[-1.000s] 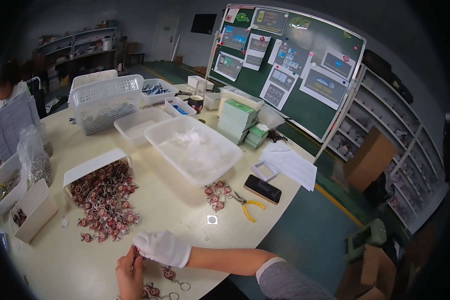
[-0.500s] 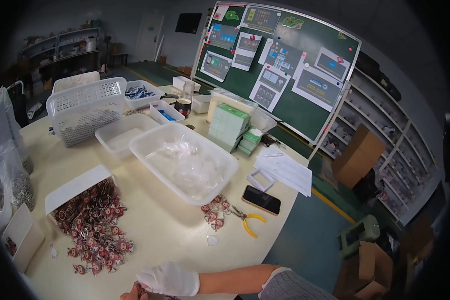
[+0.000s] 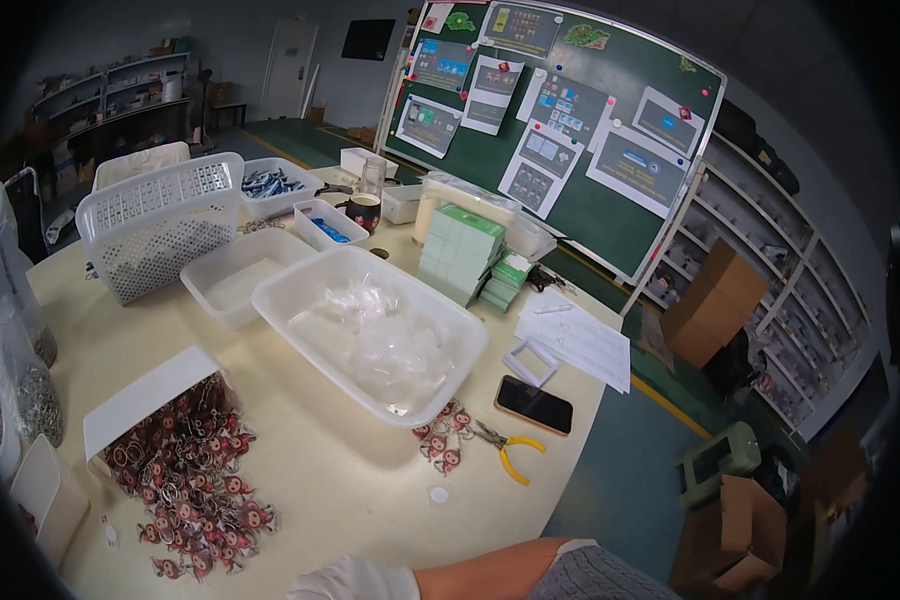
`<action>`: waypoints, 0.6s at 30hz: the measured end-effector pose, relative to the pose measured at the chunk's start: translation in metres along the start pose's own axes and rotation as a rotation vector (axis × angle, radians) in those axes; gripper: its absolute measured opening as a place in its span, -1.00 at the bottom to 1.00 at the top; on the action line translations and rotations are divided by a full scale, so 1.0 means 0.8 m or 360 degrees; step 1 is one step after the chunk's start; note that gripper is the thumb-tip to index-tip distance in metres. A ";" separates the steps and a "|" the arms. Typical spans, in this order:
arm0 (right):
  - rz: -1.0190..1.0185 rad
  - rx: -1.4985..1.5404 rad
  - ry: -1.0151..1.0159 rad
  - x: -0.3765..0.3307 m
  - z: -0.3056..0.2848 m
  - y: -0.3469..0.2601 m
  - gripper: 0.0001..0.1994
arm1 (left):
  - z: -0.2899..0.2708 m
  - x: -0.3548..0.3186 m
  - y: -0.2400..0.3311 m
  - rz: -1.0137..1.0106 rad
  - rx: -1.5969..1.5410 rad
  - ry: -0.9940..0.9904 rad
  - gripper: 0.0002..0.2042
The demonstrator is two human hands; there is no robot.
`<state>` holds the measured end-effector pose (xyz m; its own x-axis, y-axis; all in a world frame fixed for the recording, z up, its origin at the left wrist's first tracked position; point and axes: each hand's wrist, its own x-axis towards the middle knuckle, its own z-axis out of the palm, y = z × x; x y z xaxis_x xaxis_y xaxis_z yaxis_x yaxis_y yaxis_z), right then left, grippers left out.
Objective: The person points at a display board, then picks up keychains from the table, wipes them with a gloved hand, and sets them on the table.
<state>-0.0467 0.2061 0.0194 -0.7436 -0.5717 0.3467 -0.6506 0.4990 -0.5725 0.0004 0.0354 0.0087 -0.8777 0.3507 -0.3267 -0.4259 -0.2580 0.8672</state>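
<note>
My right hand [image 3: 358,580], in a white glove, is at the lower edge of the view. Only its back and wrist show; the fingers are cut off, so whether it holds anything is hidden. My left hand is out of view. To the left of the glove lies a heap of red cartoon-figure keychains [image 3: 205,500] with metal rings, spilling from a white box [image 3: 150,400] on its side. A smaller group of similar keychains [image 3: 445,440] lies beside yellow-handled pliers [image 3: 510,455]. A small round white disc [image 3: 438,495] is on the table nearer to me.
A large white tub [image 3: 370,400] with clear plastic bags [image 3: 400,350] stands mid-table. Behind it are a perforated basket [image 3: 160,220], smaller bins and stacked green boxes [image 3: 460,250]. A phone [image 3: 534,405], a white frame [image 3: 530,362] and papers [image 3: 575,335] lie near the right edge.
My gloved right hand has moved down, so its fingers have left the view. The bare fingertips of my left hand and the keychain-like piece beside them are no longer visible. The view has shifted slightly.
</note>
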 end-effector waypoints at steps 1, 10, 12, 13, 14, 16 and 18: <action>0.0004 -0.0003 0.0000 -0.001 0.000 0.000 -0.83 | -0.001 0.000 -0.002 -0.0001 -0.0001 -0.0005 -0.81; -0.0072 -0.0023 0.0124 -0.007 0.012 0.009 -0.85 | -0.001 0.001 -0.007 0.0124 -0.0001 0.0012 -0.83; -0.0100 -0.0039 0.0148 -0.009 0.013 0.011 -0.87 | 0.000 0.000 -0.005 0.0112 0.0022 0.0045 -0.83; -0.0103 -0.0038 0.0148 -0.009 0.013 0.012 -0.87 | 0.001 0.001 -0.005 0.0114 0.0023 0.0048 -0.83; -0.0142 -0.0071 0.0194 -0.009 0.013 0.012 -0.87 | 0.001 0.001 -0.006 0.0131 0.0033 0.0056 -0.83; -0.0183 -0.0102 0.0239 -0.008 0.013 0.012 -0.87 | 0.001 0.000 -0.006 0.0148 0.0042 0.0067 -0.84; -0.0194 -0.0102 0.0273 -0.008 0.010 0.011 -0.87 | 0.000 0.000 -0.006 0.0120 0.0071 0.0045 -0.84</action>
<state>-0.0464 0.2087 0.0060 -0.6704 -0.5139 0.5352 -0.7419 0.4761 -0.4722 0.0023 0.0367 0.0049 -0.9130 0.3059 -0.2700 -0.3489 -0.2423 0.9053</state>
